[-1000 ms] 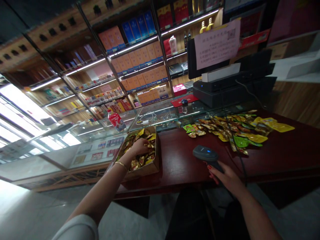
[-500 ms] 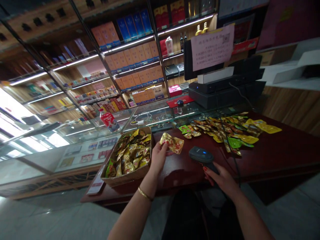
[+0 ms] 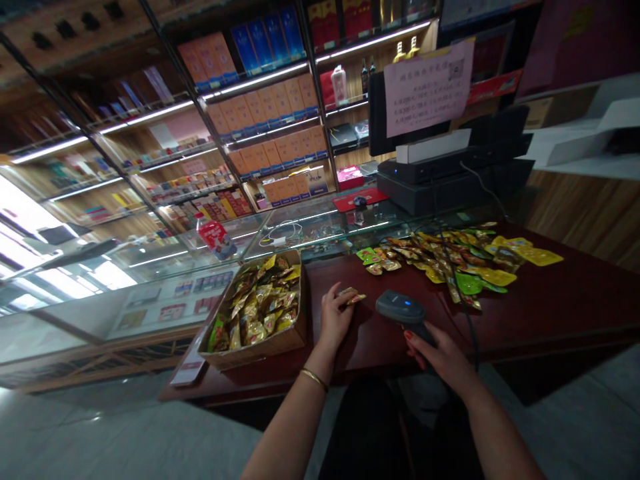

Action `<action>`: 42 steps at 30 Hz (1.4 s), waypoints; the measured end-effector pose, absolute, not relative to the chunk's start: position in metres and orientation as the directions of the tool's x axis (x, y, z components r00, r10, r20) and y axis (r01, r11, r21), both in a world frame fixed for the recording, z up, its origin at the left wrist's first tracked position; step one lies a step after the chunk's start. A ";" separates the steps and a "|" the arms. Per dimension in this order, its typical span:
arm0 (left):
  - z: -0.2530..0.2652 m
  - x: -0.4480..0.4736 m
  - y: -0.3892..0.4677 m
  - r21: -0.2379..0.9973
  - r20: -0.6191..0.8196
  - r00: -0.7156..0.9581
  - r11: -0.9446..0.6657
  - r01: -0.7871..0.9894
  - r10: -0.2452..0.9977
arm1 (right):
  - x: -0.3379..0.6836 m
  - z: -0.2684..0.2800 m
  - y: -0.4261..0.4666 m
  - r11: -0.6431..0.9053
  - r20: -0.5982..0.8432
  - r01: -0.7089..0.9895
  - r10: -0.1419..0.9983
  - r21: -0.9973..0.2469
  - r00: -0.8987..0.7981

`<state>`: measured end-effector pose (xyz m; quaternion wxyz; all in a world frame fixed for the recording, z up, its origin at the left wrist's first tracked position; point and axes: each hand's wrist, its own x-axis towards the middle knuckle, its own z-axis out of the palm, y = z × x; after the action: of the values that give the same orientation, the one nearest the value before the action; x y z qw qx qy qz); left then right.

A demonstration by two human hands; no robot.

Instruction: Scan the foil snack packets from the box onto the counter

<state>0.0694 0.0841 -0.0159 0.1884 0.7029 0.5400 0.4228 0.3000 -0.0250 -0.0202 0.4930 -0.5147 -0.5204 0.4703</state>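
My left hand (image 3: 336,313) is closed on a gold snack packet (image 3: 354,296), turned nearly edge-on above the dark red table (image 3: 345,347). My right hand (image 3: 435,347) grips the handle of a dark barcode scanner (image 3: 400,308), which shows a blue light and has its head toward the packet. Left of my left hand stands a cardboard box (image 3: 260,357) holding many gold and green packets (image 3: 260,300). A spread pile of similar packets (image 3: 440,257), gold, yellow and green, lies on the table beyond the scanner.
Behind the table runs a glass display counter (image 3: 320,230) with a red-labelled bottle (image 3: 216,239) on it. A monitor (image 3: 379,113) bearing a pink paper sign (image 3: 427,90) stands at the back right. A scanner cable (image 3: 467,313) crosses the packet pile. Stocked shelves (image 3: 265,140) fill the background.
My left hand has moved slightly right and tilted the packet from face-up to nearly edge-on. My right hand and the scanner have stayed almost in place.
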 end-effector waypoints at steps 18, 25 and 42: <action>-0.012 0.080 0.079 0.680 0.247 0.105 -0.250 0.689 0.963 | 0.299 -0.022 -0.025 0.015 0.016 0.097 1.000 -0.995 0.010; -0.022 0.077 0.088 0.760 0.479 0.161 -0.500 0.416 0.863 | 0.299 -0.027 -0.023 0.017 0.018 0.078 1.000 -0.997 0.017; -0.024 0.079 0.094 0.720 0.515 0.098 -0.492 0.490 0.851 | 0.298 -0.032 -0.021 0.006 0.006 0.015 1.000 -1.000 0.026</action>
<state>0.0791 0.0944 -0.0243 0.1873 0.7167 0.4680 0.4818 0.2980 -0.0212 -0.0315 0.5042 -0.5086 -0.4987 0.4882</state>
